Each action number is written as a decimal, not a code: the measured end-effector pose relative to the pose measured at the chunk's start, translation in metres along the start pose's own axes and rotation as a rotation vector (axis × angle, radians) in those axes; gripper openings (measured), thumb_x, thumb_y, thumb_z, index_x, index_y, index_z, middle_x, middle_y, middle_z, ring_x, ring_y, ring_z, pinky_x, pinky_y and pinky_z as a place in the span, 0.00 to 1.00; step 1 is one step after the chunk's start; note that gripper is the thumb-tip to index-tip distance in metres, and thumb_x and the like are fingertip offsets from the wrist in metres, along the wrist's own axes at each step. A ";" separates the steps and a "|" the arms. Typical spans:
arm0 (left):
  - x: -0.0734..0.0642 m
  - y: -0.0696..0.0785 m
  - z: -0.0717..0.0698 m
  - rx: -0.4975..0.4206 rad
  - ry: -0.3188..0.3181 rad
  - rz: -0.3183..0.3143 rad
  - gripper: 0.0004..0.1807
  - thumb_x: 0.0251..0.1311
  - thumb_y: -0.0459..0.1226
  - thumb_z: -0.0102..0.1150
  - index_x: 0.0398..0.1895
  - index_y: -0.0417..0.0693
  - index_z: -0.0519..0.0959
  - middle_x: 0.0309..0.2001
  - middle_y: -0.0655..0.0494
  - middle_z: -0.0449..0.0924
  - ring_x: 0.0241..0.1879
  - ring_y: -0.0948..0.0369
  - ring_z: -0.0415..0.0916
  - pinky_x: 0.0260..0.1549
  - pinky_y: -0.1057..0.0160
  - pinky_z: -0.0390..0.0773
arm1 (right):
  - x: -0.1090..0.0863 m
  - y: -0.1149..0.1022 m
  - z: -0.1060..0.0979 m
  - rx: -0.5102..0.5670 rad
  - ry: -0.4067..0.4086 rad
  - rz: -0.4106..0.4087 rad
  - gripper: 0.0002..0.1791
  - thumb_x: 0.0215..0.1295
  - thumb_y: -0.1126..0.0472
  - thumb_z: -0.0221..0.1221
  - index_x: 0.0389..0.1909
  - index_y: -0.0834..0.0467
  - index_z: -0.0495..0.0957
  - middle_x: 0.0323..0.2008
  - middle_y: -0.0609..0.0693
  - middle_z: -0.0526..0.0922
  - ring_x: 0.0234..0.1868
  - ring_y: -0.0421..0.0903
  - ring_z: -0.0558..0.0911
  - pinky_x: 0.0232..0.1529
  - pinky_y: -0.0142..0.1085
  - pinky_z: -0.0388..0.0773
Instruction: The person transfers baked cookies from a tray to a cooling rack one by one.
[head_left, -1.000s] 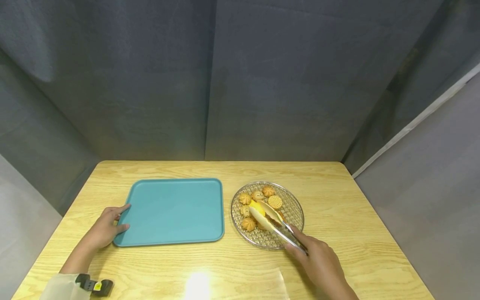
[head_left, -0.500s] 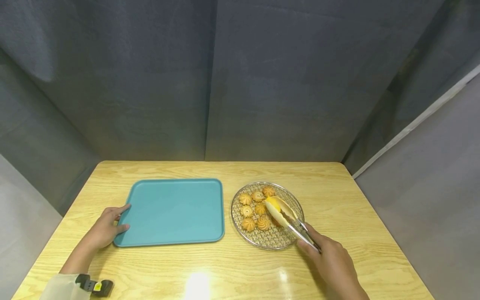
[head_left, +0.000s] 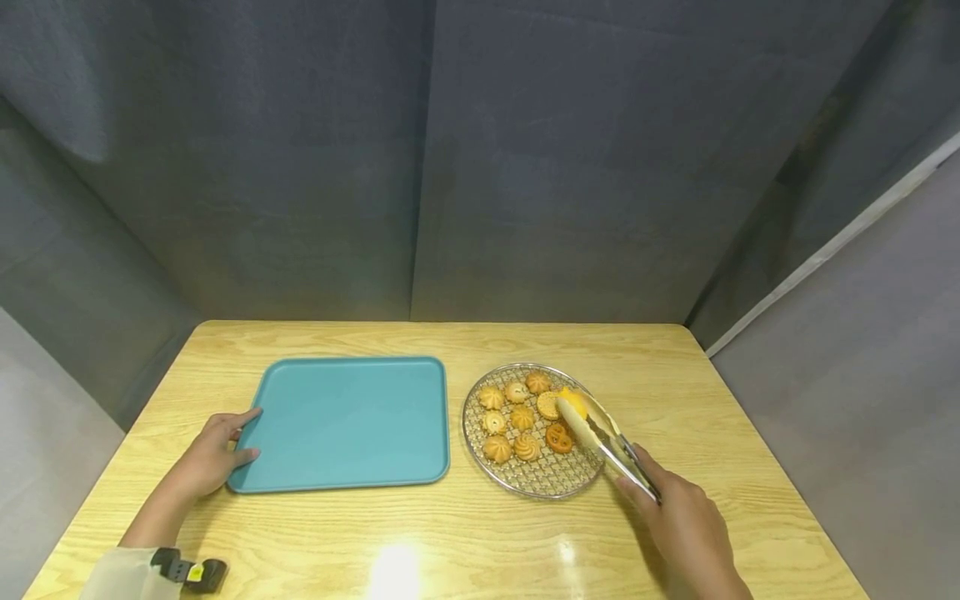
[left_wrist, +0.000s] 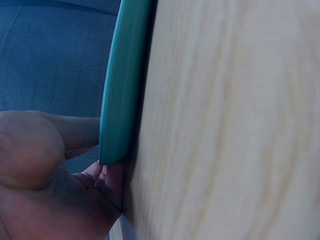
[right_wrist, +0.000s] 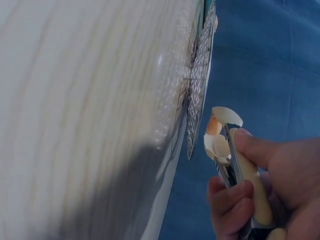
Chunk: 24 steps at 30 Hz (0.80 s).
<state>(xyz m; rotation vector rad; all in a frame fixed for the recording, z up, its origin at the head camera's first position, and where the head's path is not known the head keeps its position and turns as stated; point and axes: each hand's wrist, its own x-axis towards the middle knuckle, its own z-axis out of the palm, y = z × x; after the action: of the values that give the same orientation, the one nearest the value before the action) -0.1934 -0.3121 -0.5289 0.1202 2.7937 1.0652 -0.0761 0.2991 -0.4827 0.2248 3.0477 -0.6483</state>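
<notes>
My right hand (head_left: 686, 517) grips metal tongs (head_left: 626, 462) with pale scoop-shaped tips, also seen in the right wrist view as tongs (right_wrist: 240, 170). Between the tips is a small yellow piece (head_left: 576, 402), its kind unclear, over the right part of a round wire rack (head_left: 547, 483). On the rack lie several cookies, among them a swirled cookie (head_left: 527, 447), a round flat cookie (head_left: 548, 406) and a pretzel (head_left: 558, 437). My left hand (head_left: 210, 454) holds the left edge of a teal tray (head_left: 348, 425), thumb and forefinger on its rim; the left wrist view shows the hand (left_wrist: 60, 175) at that edge.
A light wooden table (head_left: 465, 542) carries the tray on the left and the rack right of it. Grey curtains (head_left: 562, 167) hang behind and at both sides. A dark strap (head_left: 187, 571) circles the left wrist.
The tongs and my right hand have moved rightward across the rack, the yellow piece moving along between the tips. The pretzel and other cookies have come into view. My left hand and tray stay put.
</notes>
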 end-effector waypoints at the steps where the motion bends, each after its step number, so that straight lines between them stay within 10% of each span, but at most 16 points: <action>1: 0.000 0.000 0.000 0.000 0.000 0.001 0.35 0.70 0.25 0.58 0.77 0.27 0.57 0.65 0.24 0.56 0.59 0.31 0.65 0.50 0.39 0.81 | 0.000 0.001 -0.001 -0.005 0.000 0.002 0.40 0.75 0.36 0.55 0.78 0.55 0.64 0.54 0.69 0.84 0.34 0.52 0.83 0.23 0.40 0.73; 24: 0.000 -0.001 -0.001 0.012 -0.001 0.020 0.35 0.70 0.26 0.58 0.76 0.27 0.57 0.65 0.23 0.57 0.59 0.31 0.66 0.50 0.39 0.80 | -0.003 0.002 -0.003 -0.168 0.065 -0.049 0.35 0.76 0.45 0.59 0.76 0.59 0.66 0.24 0.53 0.77 0.13 0.42 0.65 0.12 0.31 0.64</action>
<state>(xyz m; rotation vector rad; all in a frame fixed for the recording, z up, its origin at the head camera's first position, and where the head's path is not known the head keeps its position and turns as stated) -0.1933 -0.3136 -0.5290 0.1506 2.8045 1.0535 -0.0725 0.3020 -0.4803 0.1717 3.1563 -0.3914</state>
